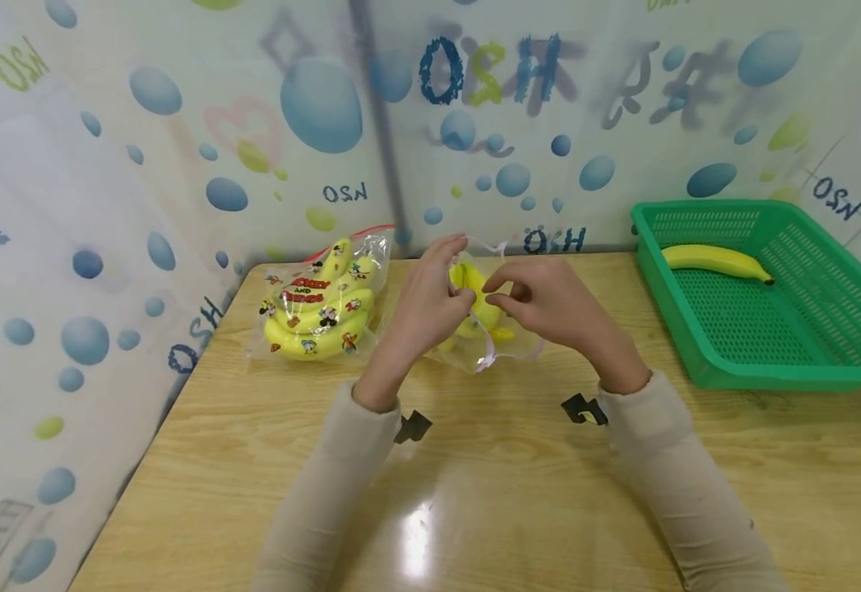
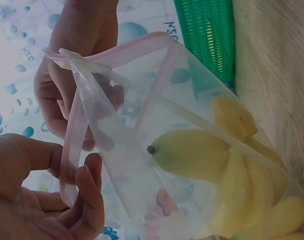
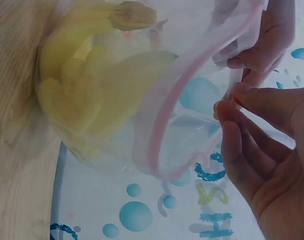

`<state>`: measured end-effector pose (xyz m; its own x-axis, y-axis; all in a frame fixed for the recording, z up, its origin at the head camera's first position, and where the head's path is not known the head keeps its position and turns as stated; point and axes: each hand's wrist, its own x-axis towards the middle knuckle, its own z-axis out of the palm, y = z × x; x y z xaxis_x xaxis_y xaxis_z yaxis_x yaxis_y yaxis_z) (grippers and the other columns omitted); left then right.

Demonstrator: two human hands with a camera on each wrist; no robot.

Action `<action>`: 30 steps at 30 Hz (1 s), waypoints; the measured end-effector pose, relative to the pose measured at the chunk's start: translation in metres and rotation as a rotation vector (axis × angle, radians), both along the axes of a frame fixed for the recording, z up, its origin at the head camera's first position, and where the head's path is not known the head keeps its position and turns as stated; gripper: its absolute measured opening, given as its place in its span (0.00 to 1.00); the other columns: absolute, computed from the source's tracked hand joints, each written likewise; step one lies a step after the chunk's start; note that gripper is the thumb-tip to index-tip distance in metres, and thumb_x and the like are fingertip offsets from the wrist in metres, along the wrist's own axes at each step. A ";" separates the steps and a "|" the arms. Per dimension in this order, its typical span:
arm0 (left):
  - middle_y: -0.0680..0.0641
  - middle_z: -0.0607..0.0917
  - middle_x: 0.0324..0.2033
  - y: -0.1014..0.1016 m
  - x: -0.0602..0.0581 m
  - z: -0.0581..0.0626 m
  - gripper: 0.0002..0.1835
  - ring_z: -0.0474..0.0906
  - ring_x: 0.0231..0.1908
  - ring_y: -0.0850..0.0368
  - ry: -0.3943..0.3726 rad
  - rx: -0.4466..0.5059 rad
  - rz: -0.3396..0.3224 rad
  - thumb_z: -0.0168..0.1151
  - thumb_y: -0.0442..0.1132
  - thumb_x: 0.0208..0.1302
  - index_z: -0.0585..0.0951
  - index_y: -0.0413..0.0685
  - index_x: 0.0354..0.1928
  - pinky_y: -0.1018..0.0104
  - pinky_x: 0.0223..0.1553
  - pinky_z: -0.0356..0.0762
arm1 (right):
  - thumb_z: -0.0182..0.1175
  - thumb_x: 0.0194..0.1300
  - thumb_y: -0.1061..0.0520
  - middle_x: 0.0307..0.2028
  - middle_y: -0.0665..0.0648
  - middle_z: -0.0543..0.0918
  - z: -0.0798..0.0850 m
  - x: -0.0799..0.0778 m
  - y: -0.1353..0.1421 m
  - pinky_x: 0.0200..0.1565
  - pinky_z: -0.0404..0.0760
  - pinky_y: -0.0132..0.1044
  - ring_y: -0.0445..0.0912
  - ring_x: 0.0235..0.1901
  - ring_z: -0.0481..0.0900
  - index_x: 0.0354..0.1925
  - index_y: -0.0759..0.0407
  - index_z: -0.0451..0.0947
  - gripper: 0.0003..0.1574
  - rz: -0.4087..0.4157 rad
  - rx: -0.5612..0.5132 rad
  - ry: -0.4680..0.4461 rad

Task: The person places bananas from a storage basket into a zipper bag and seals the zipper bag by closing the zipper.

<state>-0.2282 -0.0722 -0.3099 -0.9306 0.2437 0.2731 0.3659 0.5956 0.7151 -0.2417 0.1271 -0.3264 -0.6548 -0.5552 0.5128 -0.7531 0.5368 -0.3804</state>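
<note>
A clear zip bag point(image 2: 127, 195) with a pink zip rim holds yellow bananas point(image 2: 237, 185), seen through its milky plastic; its mouth gapes. With thumb and fingers my left hand point(image 1: 430, 300) pinches one side of the rim, as the left wrist view shows point(image 2: 47, 195). Opposite it, my right hand point(image 1: 548, 300) has thumb and index finger pressed together at the bag's edge point(image 3: 267, 145). Both hands hang just above the table around the mouth, partly covering the bag in the head view. The bag's lower part touches the wooden table point(image 1: 489, 485).
Left of the hands lies a printed zip bag point(image 1: 319, 316) with a bunch of bananas inside. A green basket point(image 1: 711, 362) at the right contains a single banana point(image 1: 719, 261). Black patches point(image 1: 413, 427) mark the tabletop. A patterned curtain point(image 1: 415, 148) rises behind the table.
</note>
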 end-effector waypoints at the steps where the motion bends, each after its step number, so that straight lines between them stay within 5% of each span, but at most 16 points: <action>1: 0.46 0.67 0.77 0.000 0.000 0.000 0.37 0.71 0.20 0.56 -0.001 0.000 0.001 0.60 0.25 0.63 0.68 0.41 0.75 0.70 0.22 0.68 | 0.71 0.64 0.63 0.35 0.55 0.90 0.001 0.000 0.001 0.30 0.81 0.37 0.41 0.23 0.81 0.41 0.59 0.88 0.05 0.002 -0.014 0.020; 12: 0.46 0.67 0.77 -0.002 0.001 -0.001 0.37 0.72 0.22 0.57 -0.002 -0.002 0.008 0.59 0.24 0.62 0.68 0.41 0.75 0.69 0.23 0.69 | 0.69 0.64 0.65 0.32 0.55 0.90 0.014 0.006 0.015 0.28 0.83 0.35 0.40 0.21 0.83 0.38 0.59 0.88 0.04 0.004 -0.089 0.109; 20: 0.45 0.67 0.76 -0.007 0.003 -0.003 0.38 0.73 0.24 0.57 -0.002 0.000 0.011 0.59 0.24 0.61 0.67 0.41 0.75 0.70 0.25 0.71 | 0.69 0.66 0.63 0.31 0.51 0.87 0.050 0.012 0.045 0.27 0.77 0.35 0.38 0.23 0.77 0.38 0.55 0.87 0.03 -0.031 0.158 0.208; 25: 0.45 0.68 0.76 -0.010 0.003 -0.005 0.38 0.72 0.23 0.57 0.006 0.004 0.013 0.59 0.24 0.61 0.68 0.41 0.75 0.70 0.24 0.70 | 0.67 0.69 0.59 0.31 0.50 0.88 0.078 -0.007 0.077 0.28 0.76 0.34 0.36 0.22 0.76 0.41 0.53 0.88 0.04 -0.101 0.317 0.112; 30: 0.45 0.68 0.76 -0.011 0.002 -0.004 0.38 0.71 0.21 0.58 0.015 0.008 0.009 0.59 0.24 0.60 0.68 0.41 0.75 0.70 0.22 0.69 | 0.62 0.73 0.57 0.36 0.58 0.90 0.086 -0.047 0.125 0.29 0.77 0.40 0.44 0.25 0.81 0.44 0.57 0.88 0.09 -0.242 0.403 0.003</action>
